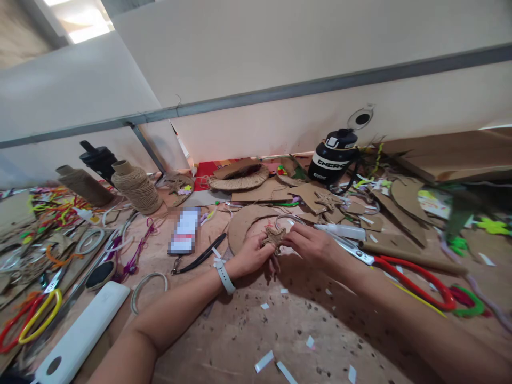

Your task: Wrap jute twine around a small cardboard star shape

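Note:
Near the middle of the worktable, my left hand [256,253] grips a small twine-wrapped star [274,236] by its left side, thumb on top. My right hand [307,241] is closed at the star's right edge, fingertips pinched together; whether twine is between them is too small to make out. Just behind my left hand lies a curved cardboard crescent [241,221]. Red-handled scissors [416,277] rest beside my right forearm, with a white glue tube [342,231] close to the blades. Another twine star [327,200] lies on cardboard farther back.
Twine spools [137,186] stand at the back left, near a phone [184,230] and a black strap [204,254]. A black bottle [334,157] with its lid up stands at the back right. Yellow-and-red scissors [38,314] and a white bar-shaped object [86,330] lie left. Paper scraps [264,361] dot the front.

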Demonstrator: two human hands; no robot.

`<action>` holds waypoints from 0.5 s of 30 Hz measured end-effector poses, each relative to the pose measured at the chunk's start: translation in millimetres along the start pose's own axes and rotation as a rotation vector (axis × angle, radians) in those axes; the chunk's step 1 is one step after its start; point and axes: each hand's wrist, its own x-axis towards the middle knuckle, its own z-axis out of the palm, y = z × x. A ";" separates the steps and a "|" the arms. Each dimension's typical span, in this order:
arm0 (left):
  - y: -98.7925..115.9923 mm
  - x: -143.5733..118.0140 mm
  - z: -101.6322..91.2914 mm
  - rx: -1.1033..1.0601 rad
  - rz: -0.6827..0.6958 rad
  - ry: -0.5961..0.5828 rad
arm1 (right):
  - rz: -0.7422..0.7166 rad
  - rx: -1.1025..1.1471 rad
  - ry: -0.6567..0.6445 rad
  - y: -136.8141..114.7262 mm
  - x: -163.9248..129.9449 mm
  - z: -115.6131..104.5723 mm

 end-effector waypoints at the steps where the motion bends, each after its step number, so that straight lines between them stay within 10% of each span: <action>1: -0.4 0.4 -0.2 0.013 -0.013 -0.024 | -0.002 -0.025 -0.005 -0.4 -0.9 1.5; 15: 6.5 0.1 1.0 -0.018 -0.050 -0.074 | 0.018 0.113 -0.019 8.7 -0.1 -5.2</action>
